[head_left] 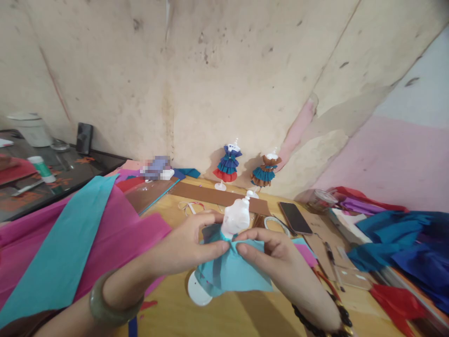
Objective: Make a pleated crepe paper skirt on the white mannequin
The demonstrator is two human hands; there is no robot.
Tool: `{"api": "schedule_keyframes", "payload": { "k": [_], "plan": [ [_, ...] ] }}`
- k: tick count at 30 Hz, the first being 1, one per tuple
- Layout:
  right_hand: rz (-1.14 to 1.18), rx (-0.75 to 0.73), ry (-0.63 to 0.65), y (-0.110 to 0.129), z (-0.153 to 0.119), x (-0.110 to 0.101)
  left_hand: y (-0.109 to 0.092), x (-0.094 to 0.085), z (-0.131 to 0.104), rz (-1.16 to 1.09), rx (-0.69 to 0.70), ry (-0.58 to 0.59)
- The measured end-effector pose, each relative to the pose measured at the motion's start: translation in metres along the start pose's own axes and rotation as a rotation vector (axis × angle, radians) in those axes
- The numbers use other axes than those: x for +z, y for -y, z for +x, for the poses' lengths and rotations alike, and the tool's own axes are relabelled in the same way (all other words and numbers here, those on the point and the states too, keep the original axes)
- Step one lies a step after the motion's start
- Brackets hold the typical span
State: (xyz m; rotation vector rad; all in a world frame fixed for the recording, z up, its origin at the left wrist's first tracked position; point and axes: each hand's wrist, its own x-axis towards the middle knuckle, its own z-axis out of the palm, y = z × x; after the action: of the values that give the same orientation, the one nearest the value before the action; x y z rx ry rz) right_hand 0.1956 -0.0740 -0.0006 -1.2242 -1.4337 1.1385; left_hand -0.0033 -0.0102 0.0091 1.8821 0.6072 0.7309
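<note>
Head view, and both hands are right at the middle of the wooden table (175,309). Left hand (185,245) pinches the teal paper skirt (229,271) against the waist of the small white mannequin (236,217), fingers closed on the fold. Right hand (270,250) mirrors it, thumb and fingertips clamped on the same paper from the other side. Mannequin leans, its round base (197,290) low near the wrists. Behind, 2 dressed mannequins stand by the wall: blue-and-red dress (227,166), brown-and-teal dress (265,172). Phone (295,217) lies right.

Teal paper skirt (231,271) wraps the tilted white mannequin (235,217).
</note>
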Motion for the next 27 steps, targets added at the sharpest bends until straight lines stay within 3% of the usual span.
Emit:
{"api": "schedule_keyframes", "payload": {
  "k": [8,21,27],
  "plan": [
    [0.055,0.138,-0.060,0.002,0.002,0.005,-0.001,0.004,-0.001,-0.016,-0.041,-0.040],
    [-0.038,0.049,-0.049,0.003,0.002,0.008,-0.007,0.006,-0.003,-0.071,-0.073,-0.074],
    [-0.037,0.089,-0.071,0.001,0.002,0.012,-0.010,0.008,-0.003,-0.092,-0.106,-0.084]
  ]
}}
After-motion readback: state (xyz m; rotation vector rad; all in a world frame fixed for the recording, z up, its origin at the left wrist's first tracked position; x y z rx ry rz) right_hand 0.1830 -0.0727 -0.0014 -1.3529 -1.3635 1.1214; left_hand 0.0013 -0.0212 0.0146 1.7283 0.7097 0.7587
